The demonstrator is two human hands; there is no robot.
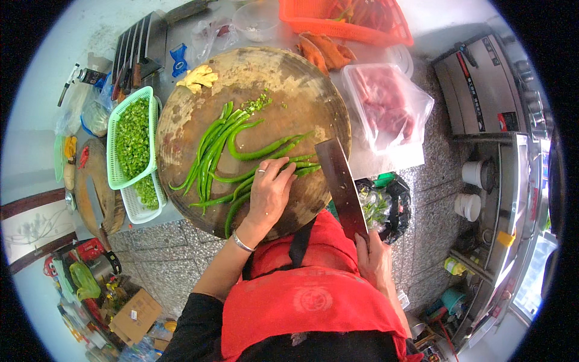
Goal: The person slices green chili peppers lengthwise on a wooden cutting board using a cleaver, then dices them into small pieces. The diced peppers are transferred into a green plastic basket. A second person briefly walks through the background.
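Observation:
My left hand (270, 190) presses down on a bunch of long green chili peppers (253, 175) lying across a large round wooden chopping block (289, 99). In my right hand (374, 258) is a cleaver (340, 183), its broad dark blade standing just right of the pepper ends. More whole green chilies (217, 145) lie in a bundle left of centre on the block. A few chopped green bits (258, 103) are scattered above them. A piece of ginger (198, 78) rests at the block's upper left rim.
Left of the block, a pale green basket (110, 156) holds chopped green peppers. A white tray of raw meat (384, 104) in plastic stands at right, below an orange basket (348, 31). A lined bin (400, 208) is at lower right. Knives fill a rack (154, 43). A smaller board (86, 181) bears another cleaver.

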